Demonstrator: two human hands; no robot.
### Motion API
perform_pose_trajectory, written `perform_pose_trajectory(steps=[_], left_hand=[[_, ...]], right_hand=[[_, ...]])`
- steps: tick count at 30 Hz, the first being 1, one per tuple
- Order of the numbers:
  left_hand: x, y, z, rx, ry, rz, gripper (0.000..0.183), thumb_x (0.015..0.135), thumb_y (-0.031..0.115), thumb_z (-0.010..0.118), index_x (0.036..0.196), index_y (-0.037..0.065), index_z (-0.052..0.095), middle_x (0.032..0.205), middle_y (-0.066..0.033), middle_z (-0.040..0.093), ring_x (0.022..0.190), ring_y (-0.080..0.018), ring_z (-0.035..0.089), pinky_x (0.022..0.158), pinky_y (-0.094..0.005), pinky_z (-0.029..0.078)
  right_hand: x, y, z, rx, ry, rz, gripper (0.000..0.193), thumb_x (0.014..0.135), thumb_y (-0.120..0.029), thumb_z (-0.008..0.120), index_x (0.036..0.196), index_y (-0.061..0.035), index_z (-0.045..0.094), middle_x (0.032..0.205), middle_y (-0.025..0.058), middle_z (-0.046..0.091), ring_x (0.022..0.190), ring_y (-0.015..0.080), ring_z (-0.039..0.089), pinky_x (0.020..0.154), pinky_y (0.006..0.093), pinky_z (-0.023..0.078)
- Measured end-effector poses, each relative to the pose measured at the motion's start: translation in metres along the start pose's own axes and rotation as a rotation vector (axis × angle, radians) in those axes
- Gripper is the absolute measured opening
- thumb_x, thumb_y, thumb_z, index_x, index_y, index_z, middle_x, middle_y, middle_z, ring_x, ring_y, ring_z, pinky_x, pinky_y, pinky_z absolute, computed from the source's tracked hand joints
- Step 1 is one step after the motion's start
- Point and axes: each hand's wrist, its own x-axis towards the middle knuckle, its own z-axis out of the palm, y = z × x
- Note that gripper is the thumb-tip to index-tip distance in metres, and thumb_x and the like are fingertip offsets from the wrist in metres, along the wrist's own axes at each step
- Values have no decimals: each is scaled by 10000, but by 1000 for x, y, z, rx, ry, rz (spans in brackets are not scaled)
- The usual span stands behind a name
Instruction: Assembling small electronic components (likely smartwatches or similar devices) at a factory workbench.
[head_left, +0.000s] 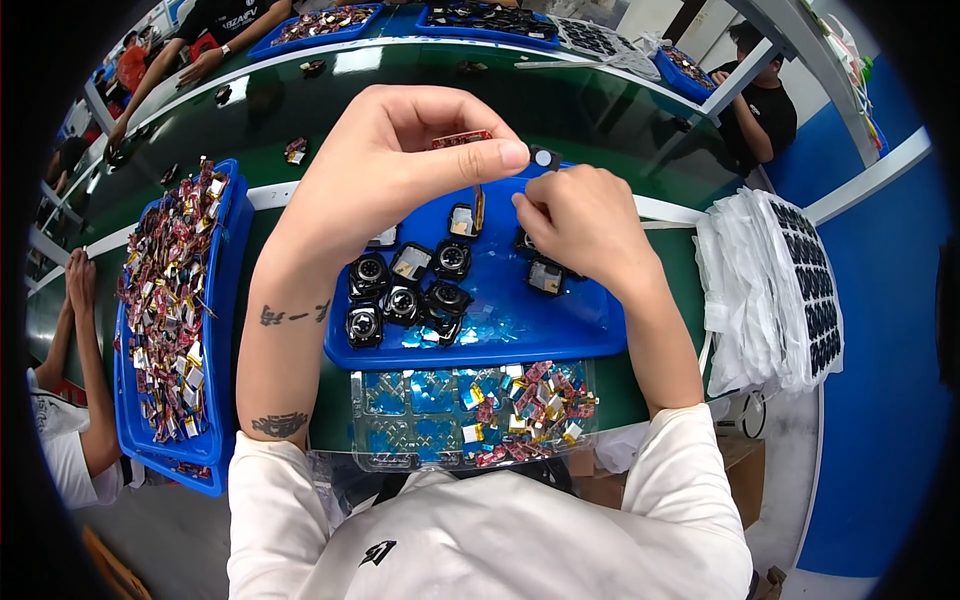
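Note:
My left hand [400, 175] is raised above the far part of a blue tray [520, 335], its thumb and fingers pinching a small red circuit board [462, 139]. Below that hand a thin yellowish strip [479, 210] stands out; whether it joins the board I cannot tell. My right hand [590, 220] is closed, knuckles up, over the tray's far right. Its fingertips are partly hidden, and a small black piece with a white round spot [543, 158] shows just beyond them. Several black smartwatch cases [402, 303] lie in the tray, with blue film scraps [470, 328] near them.
Close to my body, a clear compartment tray [410, 455] holds blue film pieces and red boards with small batteries. A heaped blue bin [235, 250] of boards stands left. White packing sheets with black parts [770, 290] are stacked right. Other people work across and beside the green belt [400, 75].

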Motion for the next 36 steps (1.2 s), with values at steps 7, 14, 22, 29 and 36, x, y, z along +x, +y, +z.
perform_pose_trajectory(steps=[7,14,22,29,36], left_hand=[[-2,-1,0,70,54,-9,138,838,144,701,861,10,677,794,-5,638,750,-51,571,694,-204,453],[-1,0,2,52,39,26,142,840,150,703,857,12,673,793,0,633,755,-51,570,696,-198,452],[-4,5,3,34,57,28,140,839,150,700,872,17,670,793,3,633,750,-50,568,689,-201,452],[-1,-3,-1,107,176,-13,170,847,169,688,891,7,666,783,-5,633,739,-52,568,665,-193,451],[2,-8,10,173,211,4,162,849,158,683,892,2,673,758,10,624,745,-45,567,652,-195,451]], right_hand=[[-9,-11,21,135,-236,-326,515,730,-19,630,1221,-152,551,1002,100,564,939,294,572,766,407,486],[-6,-17,40,332,-181,-563,386,655,-67,744,1036,-76,690,1005,70,584,990,277,549,862,384,459],[6,3,17,1150,-300,-46,312,761,-10,658,1072,6,654,796,155,690,702,186,675,659,284,509],[8,12,7,913,250,-38,348,811,-23,619,1154,-72,639,742,59,653,658,99,603,590,261,485],[5,3,2,1055,269,69,236,864,-25,604,1092,34,604,836,64,642,727,78,614,584,217,524]])
